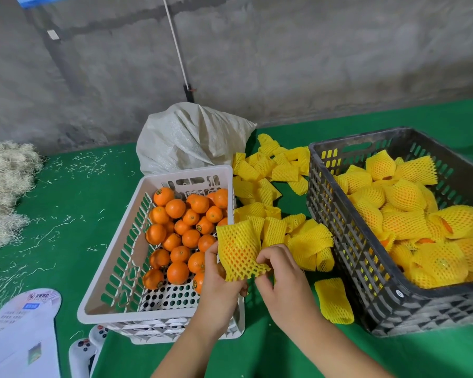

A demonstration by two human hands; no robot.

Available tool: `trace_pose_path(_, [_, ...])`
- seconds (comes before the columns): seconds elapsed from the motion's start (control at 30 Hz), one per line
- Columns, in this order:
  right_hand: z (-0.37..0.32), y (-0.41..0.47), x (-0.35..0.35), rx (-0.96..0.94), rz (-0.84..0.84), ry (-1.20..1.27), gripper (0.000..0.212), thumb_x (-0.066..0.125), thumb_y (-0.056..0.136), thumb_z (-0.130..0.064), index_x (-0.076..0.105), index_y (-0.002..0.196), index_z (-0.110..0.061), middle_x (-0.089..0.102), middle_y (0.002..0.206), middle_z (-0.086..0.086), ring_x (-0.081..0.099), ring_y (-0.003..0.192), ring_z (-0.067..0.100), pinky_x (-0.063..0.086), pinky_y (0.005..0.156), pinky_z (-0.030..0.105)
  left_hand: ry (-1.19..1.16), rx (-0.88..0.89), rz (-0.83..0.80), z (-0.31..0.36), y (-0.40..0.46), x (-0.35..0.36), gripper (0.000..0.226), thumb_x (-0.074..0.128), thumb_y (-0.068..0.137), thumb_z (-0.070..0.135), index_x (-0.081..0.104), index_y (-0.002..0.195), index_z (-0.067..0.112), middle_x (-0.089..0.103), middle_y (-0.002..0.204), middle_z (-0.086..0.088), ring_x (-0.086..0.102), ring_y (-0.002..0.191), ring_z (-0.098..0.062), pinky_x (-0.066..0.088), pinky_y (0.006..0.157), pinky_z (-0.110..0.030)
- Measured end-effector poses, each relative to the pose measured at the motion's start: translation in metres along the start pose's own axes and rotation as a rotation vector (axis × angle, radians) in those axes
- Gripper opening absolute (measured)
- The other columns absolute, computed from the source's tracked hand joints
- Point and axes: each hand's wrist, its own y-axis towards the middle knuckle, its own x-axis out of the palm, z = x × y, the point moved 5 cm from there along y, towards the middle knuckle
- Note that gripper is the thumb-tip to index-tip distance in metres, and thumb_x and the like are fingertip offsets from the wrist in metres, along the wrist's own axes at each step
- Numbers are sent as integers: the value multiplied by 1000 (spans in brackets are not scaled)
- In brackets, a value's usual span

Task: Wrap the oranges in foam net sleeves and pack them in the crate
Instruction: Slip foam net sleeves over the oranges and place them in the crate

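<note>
A white crate (115, 268) at centre-left holds several bare oranges (179, 227). Over its right rim, my left hand (219, 287) and my right hand (281, 276) both grip one yellow foam net sleeve (238, 249); an orange shows faintly through the mesh. My left hand holds the sleeve from below on the left. My right hand pinches its lower right edge. To the right stands a dark grey crate (347, 241) with several sleeved oranges (404, 197). A heap of empty sleeves (273, 170) lies on the green table between the crates.
A single loose sleeve (333, 298) lies by the grey crate's near corner. A white woven sack (189, 137) stands behind the white crate. Pale shredded filler (3, 192) is piled far left. A printed fan (22, 331) and white controllers (85, 350) sit bottom left.
</note>
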Motion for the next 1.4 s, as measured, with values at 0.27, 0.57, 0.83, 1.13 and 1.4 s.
trace_pose_path(0.27, [12, -10, 11, -38, -53, -39, 22, 57, 89, -19, 47, 107, -27, 43, 106, -15, 47, 86, 7, 45, 66, 26, 57, 120, 108, 5, -3, 2, 63, 86, 77, 24, 51, 126, 45, 73, 108, 8, 70, 93, -8, 57, 76, -24])
trace_pose_path(0.57, [2, -7, 16, 528, -208, 724, 89, 73, 65, -73, 33, 141, -49, 57, 131, -18, 61, 115, 2, 55, 84, 19, 195, 103, -50, 13, -3, 12, 64, 87, 87, 37, 57, 142, 27, 70, 132, -1, 68, 122, -24, 58, 98, -38])
trace_pose_path(0.83, [18, -5, 6, 556, -170, 548, 86, 84, 70, -43, 30, 131, -68, 51, 129, -25, 54, 117, 0, 50, 81, 18, 485, 177, -172, 15, -9, 20, 79, 81, 87, 37, 34, 151, 46, 42, 127, 28, 55, 113, 9, 48, 91, -10])
trace_pose_path(1.13, [97, 50, -131, 722, 475, 577, 114, 86, 48, -46, 23, 142, -58, 64, 123, 11, 74, 72, 16, 59, 64, 30, 276, 64, -82, 3, -9, 6, 50, 71, 99, 42, 50, 144, 51, 55, 126, 16, 55, 79, -15, 54, 70, -30])
trace_pose_path(1.4, [159, 39, -169, 1018, 577, 276, 119, 73, 89, -46, -25, 155, -38, 10, 169, 12, 29, 147, 43, 31, 113, 59, -167, -115, 52, -2, 2, 0, 36, 71, 89, 25, 74, 124, 33, 67, 106, 5, 59, 75, -10, 54, 62, -24])
